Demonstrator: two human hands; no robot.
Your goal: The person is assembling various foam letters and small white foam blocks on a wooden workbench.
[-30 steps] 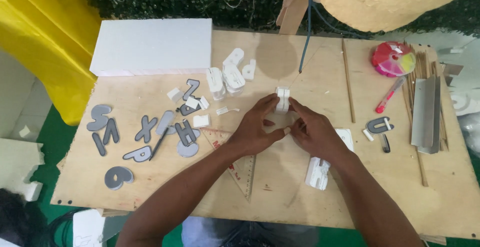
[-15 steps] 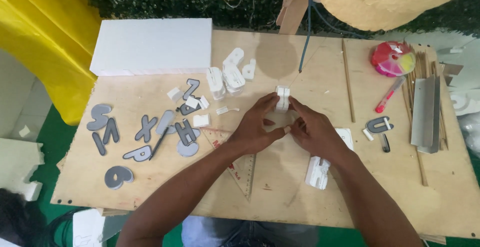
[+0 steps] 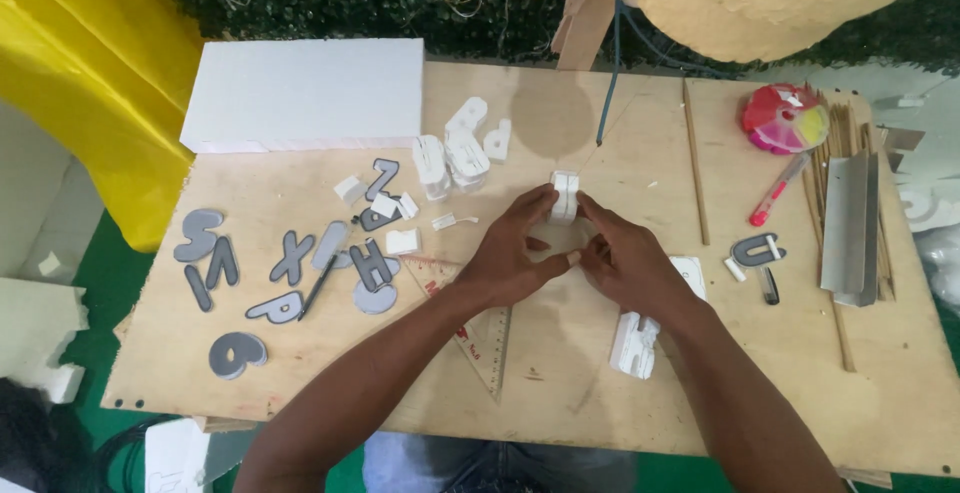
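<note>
Both hands meeting mid-table on a plywood tabletop. Left hand and right hand pinching a small white foam piece between fingertips from either side, thumbs touching below it. Foam piece upright, slightly beyond the hands, near the table's middle; looks like two thin slabs pressed face to face, exact shape hard to tell.

Around it: cluster of white foam letters up-left of the hands, big white foam slab at far left corner, grey letter cutouts scattered left, dark pen lying among them. Clear set square partly under left forearm. Another white foam block just beside right wrist. Pink marker, pink plastic disc, thin wooden stick and metal strips off to the right, well apart.

Risks, as judgement: foam soft and brittle, so too hard a squeeze likely dents or snaps it. Uneven finger pressure could slide the two slabs out of line. Right forearm close to foam block, easy to knock off the near edge. Left forearm over set square, could drag it. Small offcuts nearby easy to sweep away.
</note>
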